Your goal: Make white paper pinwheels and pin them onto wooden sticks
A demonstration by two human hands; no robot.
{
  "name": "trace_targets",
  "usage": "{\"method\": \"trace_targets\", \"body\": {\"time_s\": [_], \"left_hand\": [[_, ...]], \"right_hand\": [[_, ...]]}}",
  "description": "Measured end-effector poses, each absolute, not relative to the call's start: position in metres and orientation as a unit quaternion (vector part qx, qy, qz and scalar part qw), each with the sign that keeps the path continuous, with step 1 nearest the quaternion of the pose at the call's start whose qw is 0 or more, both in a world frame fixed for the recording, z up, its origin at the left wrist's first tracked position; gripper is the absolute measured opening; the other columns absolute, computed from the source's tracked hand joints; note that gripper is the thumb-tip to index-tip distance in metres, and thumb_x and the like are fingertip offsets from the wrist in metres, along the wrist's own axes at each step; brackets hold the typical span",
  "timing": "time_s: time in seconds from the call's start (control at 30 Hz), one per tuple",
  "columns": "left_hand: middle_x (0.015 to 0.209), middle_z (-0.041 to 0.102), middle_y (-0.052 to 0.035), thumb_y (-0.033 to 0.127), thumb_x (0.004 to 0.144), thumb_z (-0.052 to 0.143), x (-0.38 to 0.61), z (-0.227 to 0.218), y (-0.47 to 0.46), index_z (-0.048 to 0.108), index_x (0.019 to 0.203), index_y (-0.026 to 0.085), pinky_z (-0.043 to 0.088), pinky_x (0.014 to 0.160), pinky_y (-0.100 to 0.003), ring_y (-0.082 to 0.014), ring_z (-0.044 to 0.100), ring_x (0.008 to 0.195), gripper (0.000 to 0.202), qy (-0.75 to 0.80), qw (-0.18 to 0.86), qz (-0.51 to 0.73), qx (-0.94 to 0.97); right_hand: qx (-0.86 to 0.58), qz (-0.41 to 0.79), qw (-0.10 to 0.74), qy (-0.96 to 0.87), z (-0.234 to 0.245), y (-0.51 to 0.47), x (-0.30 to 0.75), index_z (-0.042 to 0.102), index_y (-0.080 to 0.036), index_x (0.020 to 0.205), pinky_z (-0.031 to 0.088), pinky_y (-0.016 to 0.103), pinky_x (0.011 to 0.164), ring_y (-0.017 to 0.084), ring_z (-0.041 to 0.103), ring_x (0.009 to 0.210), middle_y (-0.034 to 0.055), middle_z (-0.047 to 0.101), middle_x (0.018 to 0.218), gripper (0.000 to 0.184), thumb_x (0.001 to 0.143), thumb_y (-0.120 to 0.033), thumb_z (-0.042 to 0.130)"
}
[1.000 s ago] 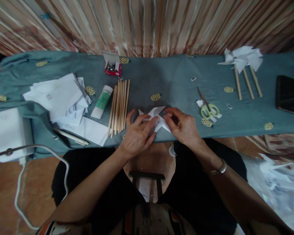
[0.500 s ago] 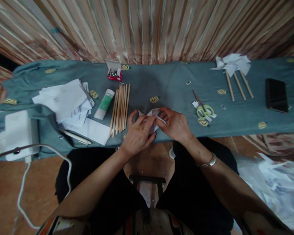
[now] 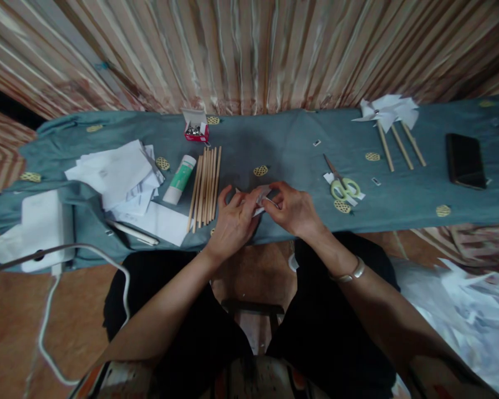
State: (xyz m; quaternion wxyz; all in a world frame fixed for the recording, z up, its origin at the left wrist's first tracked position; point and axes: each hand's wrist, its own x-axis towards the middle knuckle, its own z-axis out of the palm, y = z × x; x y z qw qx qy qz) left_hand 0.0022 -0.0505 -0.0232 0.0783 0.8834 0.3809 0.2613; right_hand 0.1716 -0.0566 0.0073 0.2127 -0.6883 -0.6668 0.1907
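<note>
Both hands are together at the near edge of the cloth-covered table, closed on one piece of folded white paper [image 3: 263, 195]. My left hand [image 3: 233, 224] presses it from the left, its fingers covering much of the sheet. With thumb and fingertips, my right hand [image 3: 295, 208] pinches the paper's right side. Most of the paper's shape is hidden by the fingers. Just left of my left hand lies a row of several thin wooden sticks [image 3: 205, 188]. To the right of my right hand rest green-handled scissors [image 3: 341, 185] on small white paper scraps.
At left are a glue stick [image 3: 180, 180], a paper pile [image 3: 116, 169], a pen [image 3: 135, 233] and a white box with a cable [image 3: 45, 230]. Behind stands a red box of metal pins [image 3: 197, 131]. Paper pinwheels on sticks [image 3: 388, 113] and a black phone [image 3: 466, 160] lie right.
The hands stay in nearly the same place, their fingers shifting on the paper. Less of the paper shows between them now. The camera view has turned slightly.
</note>
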Motion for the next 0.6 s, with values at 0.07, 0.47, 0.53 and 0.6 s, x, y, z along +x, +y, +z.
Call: {"method": "trace_targets", "body": {"time_s": [0.07, 0.47, 0.53, 0.6], "left_hand": [[0.112, 0.07, -0.0054, 0.017, 0.09, 0.051, 0.005, -0.022, -0.049, 0.03, 0.144, 0.021, 0.023, 0.114, -0.052, -0.0233, 0.06, 0.109, 0.058, 0.381, 0.067, 0.263, 0.884], [0.103, 0.072, -0.0062, 0.014, 0.089, 0.046, 0.014, -0.02, -0.04, 0.04, 0.136, 0.016, 0.027, 0.112, -0.051, -0.0227, 0.063, 0.1, 0.047, 0.398, 0.039, 0.253, 0.881], [0.103, 0.072, -0.0067, 0.015, 0.088, 0.048, 0.014, -0.02, -0.04, 0.039, 0.137, 0.015, 0.027, 0.112, -0.052, -0.0237, 0.061, 0.102, 0.049, 0.4, 0.048, 0.25, 0.88], [0.104, 0.072, -0.006, 0.014, 0.087, 0.049, 0.013, -0.02, -0.04, 0.037, 0.139, 0.015, 0.026, 0.113, -0.052, -0.024, 0.06, 0.105, 0.053, 0.404, 0.06, 0.25, 0.878]], "right_hand": [[-0.688, 0.201, 0.214, -0.664, 0.007, -0.056, 0.172, 0.062, -0.017, 0.111, 0.049, 0.033, 0.071, 0.022, 0.071, 0.071, 0.0045, 0.075, 0.077, 0.031, 0.083, -0.031, 0.058], [-0.694, 0.243, 0.21, -0.644, 0.013, -0.054, 0.175, 0.064, -0.016, 0.113, 0.05, 0.035, 0.071, 0.025, 0.072, 0.075, 0.0061, 0.076, 0.079, 0.035, 0.084, -0.035, 0.056], [-0.692, 0.245, 0.217, -0.644, 0.012, -0.053, 0.177, 0.065, -0.016, 0.113, 0.05, 0.035, 0.072, 0.026, 0.072, 0.077, 0.0067, 0.076, 0.08, 0.036, 0.085, -0.038, 0.056], [-0.69, 0.241, 0.229, -0.643, 0.011, -0.053, 0.179, 0.066, -0.017, 0.11, 0.05, 0.034, 0.072, 0.025, 0.072, 0.078, 0.0062, 0.076, 0.077, 0.035, 0.087, -0.04, 0.056]]}}
